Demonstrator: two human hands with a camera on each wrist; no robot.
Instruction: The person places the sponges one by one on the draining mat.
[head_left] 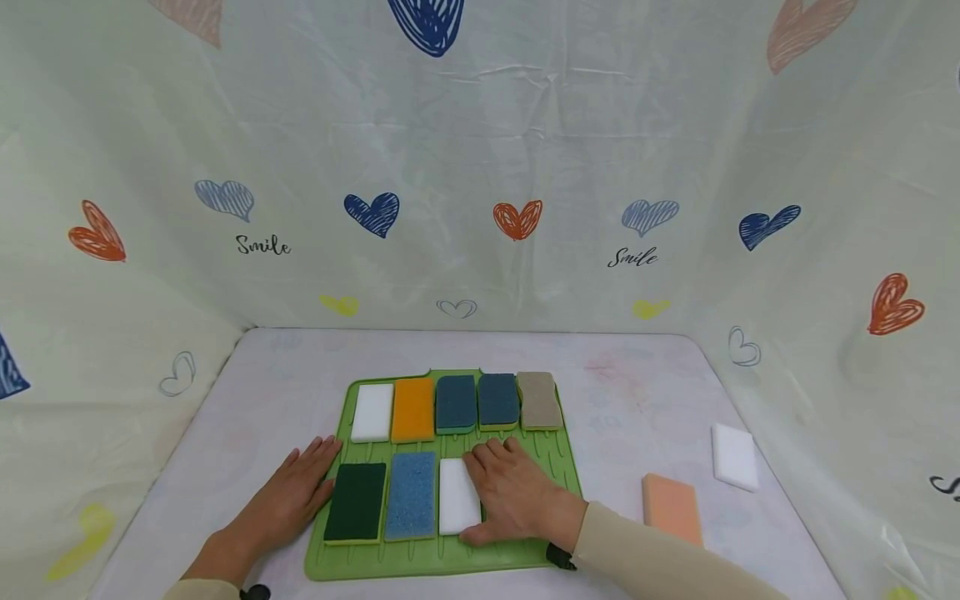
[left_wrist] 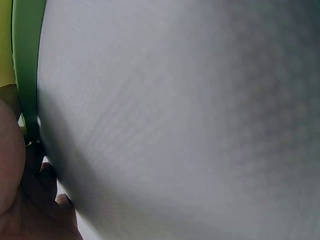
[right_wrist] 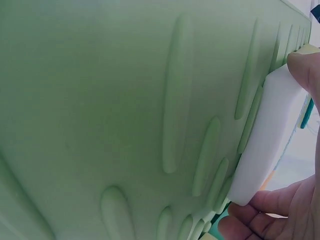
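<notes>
My right hand [head_left: 517, 493] holds a white sponge [head_left: 456, 498] on the ribbed green mat [head_left: 405, 565], in the front row. In the right wrist view the thumb is at one end of this white block and the fingertips are at the other. Left of it lie a speckled blue sponge [head_left: 410, 497] and a dark green scouring sponge [head_left: 356, 502]. My left hand [head_left: 285, 502] rests with extended fingers along the mat's left edge, near the dark green sponge. The left wrist view shows mostly pale tabletop, with part of that hand at lower left.
A back row on the mat holds a white sponge [head_left: 372, 413], an orange one [head_left: 412, 410], two dark blue ones and a beige one [head_left: 539, 401]. Off the mat to the right lie a peach sponge [head_left: 672, 508] and another white sponge [head_left: 735, 457]. A heart-printed curtain [head_left: 450, 150] surrounds the table.
</notes>
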